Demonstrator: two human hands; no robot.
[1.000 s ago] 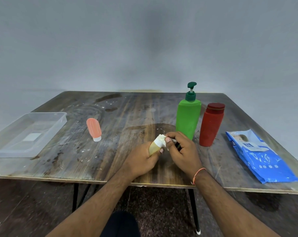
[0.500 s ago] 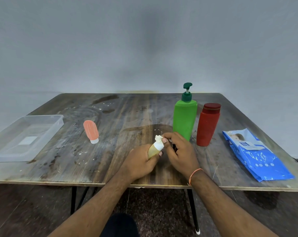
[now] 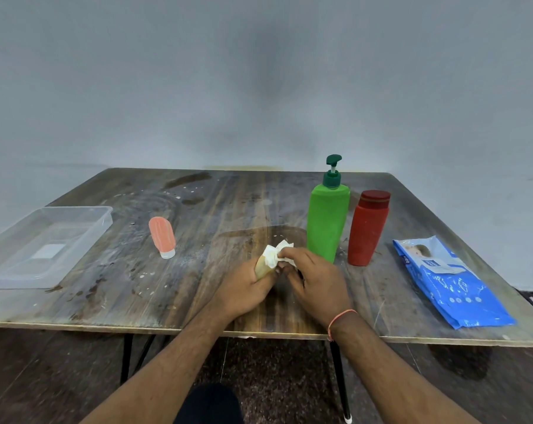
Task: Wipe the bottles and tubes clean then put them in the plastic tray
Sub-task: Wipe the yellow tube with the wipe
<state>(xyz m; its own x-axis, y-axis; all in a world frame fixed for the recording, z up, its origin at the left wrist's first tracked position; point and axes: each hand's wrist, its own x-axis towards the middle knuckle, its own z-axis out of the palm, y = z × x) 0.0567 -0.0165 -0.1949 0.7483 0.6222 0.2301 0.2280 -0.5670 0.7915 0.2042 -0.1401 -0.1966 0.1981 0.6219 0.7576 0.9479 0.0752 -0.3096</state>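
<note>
- We see the plastic tray [image 3: 29,272] at the table's [image 3: 197,301] left edge, partly overhanging; a careless drop could tip it off.
- The pink tube [image 3: 162,237] lies loose, well apart from the tray; it may roll if we bump the table.
- Our left hand [image 3: 246,290] curls its fingers round the yellowish tube [image 3: 261,268]; squeezing hard could push its contents out.
- Our right hand [image 3: 315,284] pinches the white wipe [image 3: 275,253] against the tube's tip; the thin wipe could tear.
- The green pump bottle [image 3: 328,221] and red bottle [image 3: 367,229] stand just beside that hand; a wide stroke could topple them toward the blue wipes packet [image 3: 452,283].
</note>
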